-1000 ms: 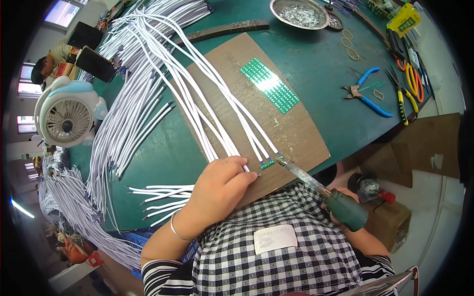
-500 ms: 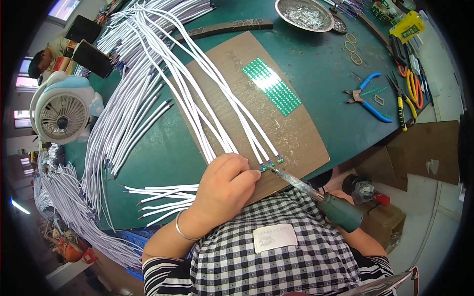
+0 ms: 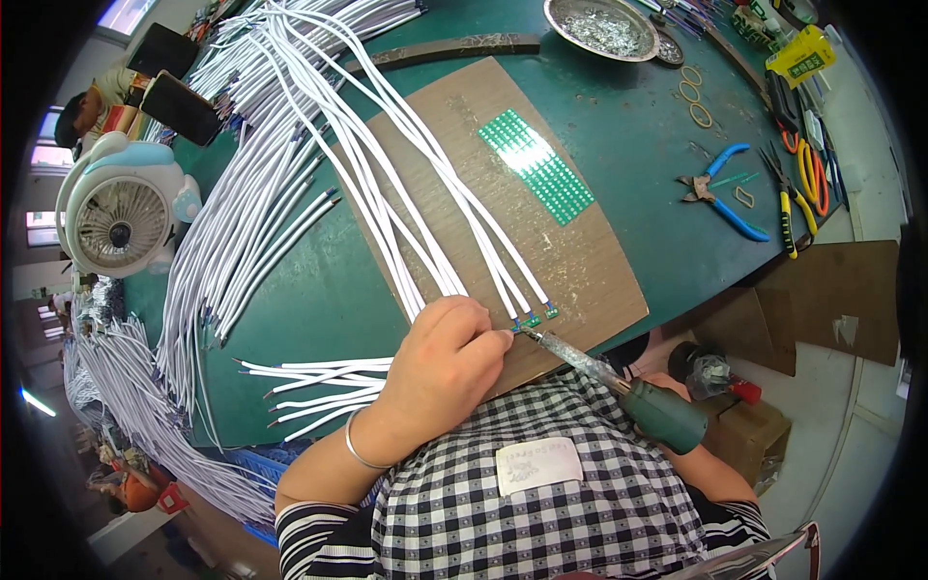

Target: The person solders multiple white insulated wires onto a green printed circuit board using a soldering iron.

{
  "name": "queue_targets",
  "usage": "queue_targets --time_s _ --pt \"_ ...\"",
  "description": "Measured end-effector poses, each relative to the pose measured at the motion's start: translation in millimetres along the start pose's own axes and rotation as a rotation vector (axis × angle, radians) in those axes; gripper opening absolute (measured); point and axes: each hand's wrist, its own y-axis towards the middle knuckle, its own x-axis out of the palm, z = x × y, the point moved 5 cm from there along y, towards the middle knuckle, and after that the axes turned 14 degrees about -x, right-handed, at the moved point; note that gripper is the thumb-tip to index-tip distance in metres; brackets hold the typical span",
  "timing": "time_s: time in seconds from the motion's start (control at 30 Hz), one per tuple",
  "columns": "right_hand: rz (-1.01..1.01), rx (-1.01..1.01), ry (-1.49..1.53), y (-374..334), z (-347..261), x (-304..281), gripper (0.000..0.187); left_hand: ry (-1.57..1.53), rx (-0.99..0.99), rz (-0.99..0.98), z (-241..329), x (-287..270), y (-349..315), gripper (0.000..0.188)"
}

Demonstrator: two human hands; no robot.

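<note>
My left hand (image 3: 449, 362) rests closed on the board's near edge, its fingers curled over the ends of several white cables (image 3: 440, 261). Its thumb tip is right beside a small green circuit board (image 3: 533, 321) joined to a cable end. My right hand (image 3: 667, 385), mostly hidden, is closed round the green handle of a soldering iron (image 3: 594, 369). The iron's tip touches or nearly touches the solder joint by my left thumb; I cannot tell which. A second small green board (image 3: 552, 312) lies just to the right, on another cable end.
A brown work board (image 3: 590, 280) carries a panel of green circuit boards (image 3: 537, 166). Beyond it stand a metal dish of solder scraps (image 3: 604, 27) and a dark curved bar (image 3: 445, 52). Blue-handled cutters (image 3: 720, 193) lie right; cable bundles (image 3: 251, 213) and a fan (image 3: 121, 217) are left.
The iron's tip has shifted very slightly left, toward my left thumb. The view has moved a little; both hands keep nearly the same pose.
</note>
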Motion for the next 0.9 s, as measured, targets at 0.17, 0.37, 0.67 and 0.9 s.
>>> queue_targets --time_s 0.17,0.37,0.67,0.9 --pt "-0.06 0.087 -0.075 -2.9 -0.7 1.0 0.034 0.004 0.011 -0.001 0.2 -0.2 0.7 0.018" --pt "-0.127 0.129 -0.104 -16.7 7.9 4.0 0.031 0.003 -0.002 -0.039 -0.1 -0.1 2.0 0.019" --pt "-0.02 0.034 0.095 -11.6 24.1 8.9 0.035 0.03 -0.001 -0.071 -0.5 0.3 2.1 0.022" --pt "0.147 0.151 0.339 21.2 6.0 2.9 0.027 0.037 0.009 -0.064 -0.1 1.4 2.2 0.021"
